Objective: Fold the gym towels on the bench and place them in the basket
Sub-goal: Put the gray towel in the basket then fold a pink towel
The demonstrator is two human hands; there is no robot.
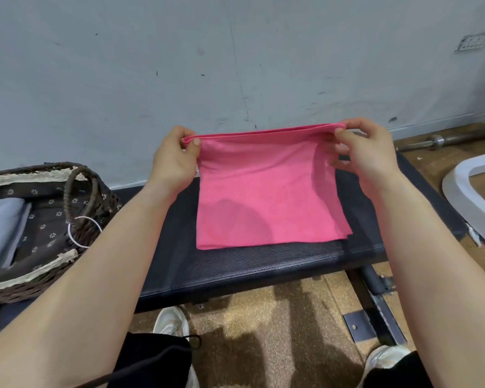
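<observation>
Head view: pink microfibre gym towel (269, 191), already doubled, is pinched at top corners by left hand (174, 161) & right hand (367, 152), lower edge resting on black padded bench (235, 264), prob. for next fold; lined wicker basket (39, 219) waits left w/ a grey folded towel (0, 231) inside.

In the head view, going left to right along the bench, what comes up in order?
basket → left hand → pink towel → right hand → white frame
</observation>
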